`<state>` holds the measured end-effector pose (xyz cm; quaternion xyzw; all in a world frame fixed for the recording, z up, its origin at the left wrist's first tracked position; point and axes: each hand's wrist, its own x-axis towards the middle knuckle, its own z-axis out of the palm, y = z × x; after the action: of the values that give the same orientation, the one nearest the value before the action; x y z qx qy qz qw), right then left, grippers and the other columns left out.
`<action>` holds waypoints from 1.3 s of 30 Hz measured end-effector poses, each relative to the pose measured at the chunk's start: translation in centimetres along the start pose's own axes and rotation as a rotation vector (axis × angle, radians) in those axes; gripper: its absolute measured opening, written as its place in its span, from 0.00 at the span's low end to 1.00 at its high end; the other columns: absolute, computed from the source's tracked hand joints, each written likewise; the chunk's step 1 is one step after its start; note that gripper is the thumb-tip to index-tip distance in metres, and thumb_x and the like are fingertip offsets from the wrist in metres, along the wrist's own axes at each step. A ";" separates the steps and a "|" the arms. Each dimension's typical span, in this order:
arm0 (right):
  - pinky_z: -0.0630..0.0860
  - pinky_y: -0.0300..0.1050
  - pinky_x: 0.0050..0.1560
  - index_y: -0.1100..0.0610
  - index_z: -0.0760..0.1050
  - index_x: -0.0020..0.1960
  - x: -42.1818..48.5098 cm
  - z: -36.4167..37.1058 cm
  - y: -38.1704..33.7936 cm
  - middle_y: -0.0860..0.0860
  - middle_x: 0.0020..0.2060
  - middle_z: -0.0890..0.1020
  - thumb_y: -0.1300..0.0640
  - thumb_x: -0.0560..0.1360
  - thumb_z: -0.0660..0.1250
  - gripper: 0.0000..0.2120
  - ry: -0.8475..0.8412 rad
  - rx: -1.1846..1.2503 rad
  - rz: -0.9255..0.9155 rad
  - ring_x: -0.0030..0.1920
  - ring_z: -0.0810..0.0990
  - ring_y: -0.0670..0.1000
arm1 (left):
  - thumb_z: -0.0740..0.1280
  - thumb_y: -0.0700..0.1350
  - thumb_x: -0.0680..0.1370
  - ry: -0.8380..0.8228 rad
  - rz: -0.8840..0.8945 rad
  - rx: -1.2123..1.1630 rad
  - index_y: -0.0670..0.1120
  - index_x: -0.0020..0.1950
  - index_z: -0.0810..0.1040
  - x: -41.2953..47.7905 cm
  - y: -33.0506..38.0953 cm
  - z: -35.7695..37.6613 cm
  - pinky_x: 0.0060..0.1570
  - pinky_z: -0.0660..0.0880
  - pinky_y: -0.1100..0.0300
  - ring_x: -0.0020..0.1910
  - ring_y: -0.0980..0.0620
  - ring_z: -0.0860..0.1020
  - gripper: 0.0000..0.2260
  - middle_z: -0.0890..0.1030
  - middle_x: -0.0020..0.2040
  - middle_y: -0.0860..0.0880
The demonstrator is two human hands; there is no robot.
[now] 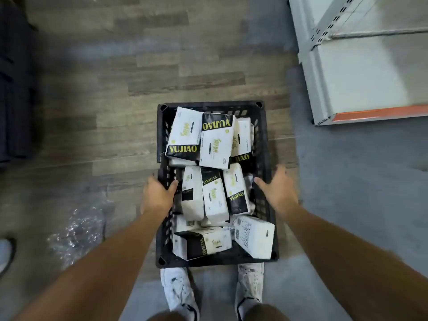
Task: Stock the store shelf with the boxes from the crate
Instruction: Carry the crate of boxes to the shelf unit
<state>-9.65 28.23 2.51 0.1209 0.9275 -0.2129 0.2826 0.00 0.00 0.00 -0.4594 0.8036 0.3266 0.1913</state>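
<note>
A black plastic crate (208, 104) sits low in front of me, filled with several white-and-black boxes marked YUJIAO (216, 144), lying jumbled at different angles. My left hand (157, 195) clasps the crate's left rim, thumb inside and fingers curled over the outside. My right hand (279, 191) lies over the right rim with its thumb inside and its fingers stretched forward, not curled around the rim. The white metal store shelf (361, 72), with an orange strip along its front edge, stands at the upper right, and the part I can see is bare.
My two white shoes (178, 293) stand just behind the crate on the wood-look floor. Crumpled clear plastic wrap (76, 230) lies on the floor to the left. A dark unit (14, 89) fills the left edge, with another shoe (5, 253) below it.
</note>
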 end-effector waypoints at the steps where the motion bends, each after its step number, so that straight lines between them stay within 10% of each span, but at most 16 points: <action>1: 0.73 0.55 0.62 0.62 0.59 0.74 0.6 0.6 0.3 0.61 0.66 0.74 0.43 0.74 0.71 0.39 0.013 0.016 0.002 0.65 0.73 0.62 | 0.68 0.58 0.77 0.022 -0.013 -0.014 0.40 0.75 0.59 0.6 0.0 0.6 0.60 0.74 0.41 0.64 0.37 0.74 0.35 0.73 0.67 0.38; 17: 0.73 0.56 0.50 0.63 0.66 0.59 4.2 4.7 0.9 0.63 0.52 0.79 0.58 0.79 0.65 0.12 0.090 -0.140 0.048 0.55 0.76 0.65 | 0.68 0.44 0.79 0.123 0.022 0.028 0.39 0.50 0.79 4.8 -0.2 2.7 0.47 0.78 0.45 0.45 0.39 0.79 0.08 0.81 0.44 0.39; 39: 0.69 0.50 0.41 0.65 0.67 0.56 2.2 1.5 -0.4 0.65 0.48 0.79 0.56 0.80 0.64 0.13 0.100 -0.169 -0.112 0.50 0.78 0.65 | 0.68 0.44 0.79 0.099 0.137 0.170 0.39 0.39 0.74 2.2 0.7 -1.7 0.36 0.71 0.54 0.36 0.43 0.74 0.11 0.73 0.32 0.46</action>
<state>-10.88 27.43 0.25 0.0550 0.9603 -0.1431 0.2330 -1.74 -2.28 0.14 -0.4010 0.8664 0.2464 0.1666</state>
